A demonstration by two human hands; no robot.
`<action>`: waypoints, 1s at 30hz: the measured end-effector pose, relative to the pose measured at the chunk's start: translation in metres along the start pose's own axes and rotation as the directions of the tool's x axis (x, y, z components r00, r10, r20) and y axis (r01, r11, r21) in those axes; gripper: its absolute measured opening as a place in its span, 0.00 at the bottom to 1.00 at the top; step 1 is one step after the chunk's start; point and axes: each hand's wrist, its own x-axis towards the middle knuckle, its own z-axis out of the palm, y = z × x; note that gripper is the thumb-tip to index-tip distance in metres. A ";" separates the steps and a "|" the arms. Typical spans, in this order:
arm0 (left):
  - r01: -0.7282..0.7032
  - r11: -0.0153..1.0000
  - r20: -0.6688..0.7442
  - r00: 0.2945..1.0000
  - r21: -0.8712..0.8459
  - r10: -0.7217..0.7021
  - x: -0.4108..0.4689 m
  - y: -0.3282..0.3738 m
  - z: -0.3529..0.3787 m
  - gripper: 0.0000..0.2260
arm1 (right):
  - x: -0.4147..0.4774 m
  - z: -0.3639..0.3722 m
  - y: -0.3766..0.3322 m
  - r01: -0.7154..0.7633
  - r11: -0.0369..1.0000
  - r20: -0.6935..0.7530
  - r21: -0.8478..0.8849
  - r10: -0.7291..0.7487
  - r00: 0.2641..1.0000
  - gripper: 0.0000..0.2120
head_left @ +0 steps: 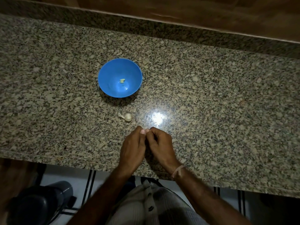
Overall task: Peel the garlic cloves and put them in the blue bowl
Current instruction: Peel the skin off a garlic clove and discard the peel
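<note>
The fingers (142,132) of both hands are curled in and meet tip to tip. The left hand (133,146) and right hand (159,143) pinch a small pale garlic clove (147,130) between them, almost wholly hidden by the fingertips. A pale thread (178,170) circles the right wrist. The hands are over the near part of the speckled granite surface (219,103), close to its front edge (65,157).

Just beyond the fingertips lies a garlic bulb (127,117), stalk pointing left, beside a bright patch of glare (157,118). Farther back, apart from the bulb, stands the blue bowl (107,73) with two peeled cloves (122,80) at its bottom. Wide stretches of granite run to left and right of these.

At the back the surface meets a low granite upstand (162,30), with wood (211,12) above. Below the front edge are a pale floor (81,179) with dark stripes, a dark rounded object (40,203) at lower left, and the person's buttoned shirt (154,205).
</note>
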 end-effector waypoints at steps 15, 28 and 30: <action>0.121 0.991 0.055 0.991 -0.050 -0.118 0.008 -0.001 -0.002 0.17 | 0.005 -0.006 0.002 0.090 0.990 0.102 -0.112 -0.079 0.992 0.20; -0.110 0.945 0.072 0.993 0.307 0.092 0.009 -0.001 0.000 0.16 | 0.008 -0.010 -0.007 -0.181 0.978 0.120 0.106 0.168 0.978 0.22; 0.118 0.993 0.087 0.989 -0.019 -0.116 0.010 0.004 0.001 0.17 | 0.009 -0.010 0.002 0.093 0.982 0.037 -0.165 -0.088 0.995 0.18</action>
